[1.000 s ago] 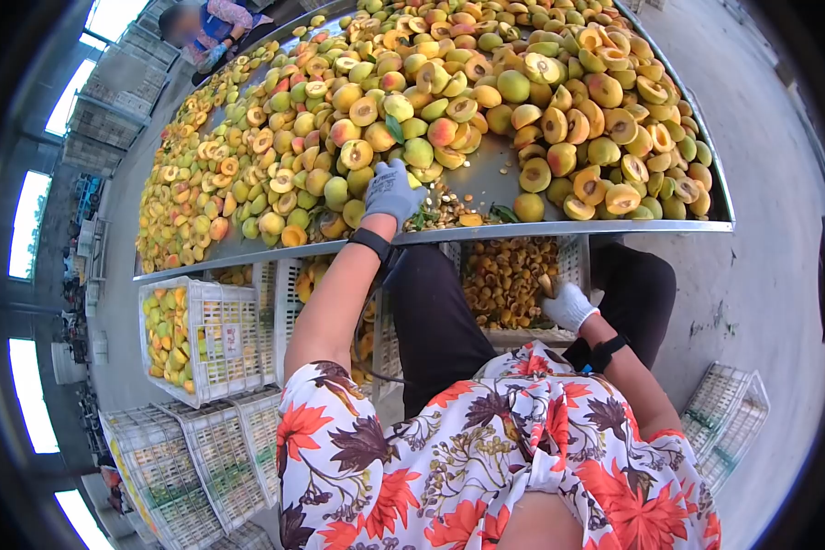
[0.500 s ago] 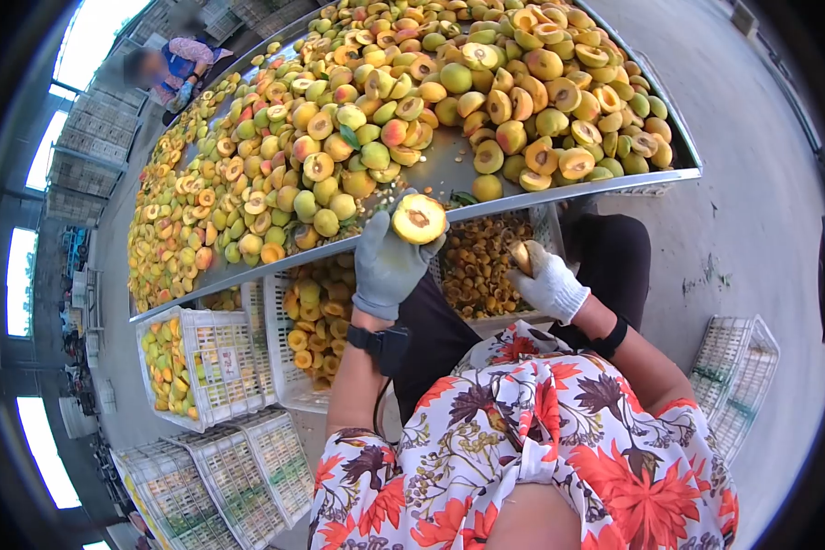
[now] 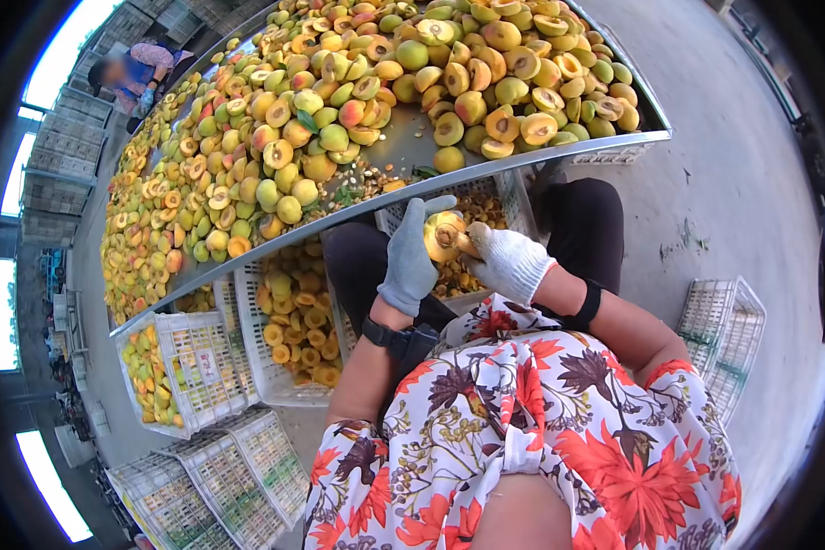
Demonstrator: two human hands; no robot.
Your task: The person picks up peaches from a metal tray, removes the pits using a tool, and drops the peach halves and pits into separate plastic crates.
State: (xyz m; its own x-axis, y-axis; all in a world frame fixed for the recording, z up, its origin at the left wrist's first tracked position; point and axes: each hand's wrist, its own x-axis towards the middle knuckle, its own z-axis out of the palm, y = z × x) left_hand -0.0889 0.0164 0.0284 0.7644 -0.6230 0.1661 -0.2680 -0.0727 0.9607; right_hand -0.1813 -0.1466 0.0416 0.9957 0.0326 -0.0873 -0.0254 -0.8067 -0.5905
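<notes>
My left hand, in a grey glove, holds a yellow halved fruit with its cut side facing right. My right hand, in a white knitted glove, is closed round a small tool with a brownish handle; its tip meets the cut face of the fruit, and the tip itself is hidden. Both hands are just past the near edge of a metal table heaped with halved and whole fruit. Below them a crate holds small brownish-orange pieces.
A white crate of fruit halves stands under the table's edge, beside another filled crate. More crates stand at lower left and at right. A co-worker is at the table's far left.
My hands have come together. The fruit half has turned and moved down off the table's edge, and the tool in my right hand now touches it. The whole view has shifted slightly.
</notes>
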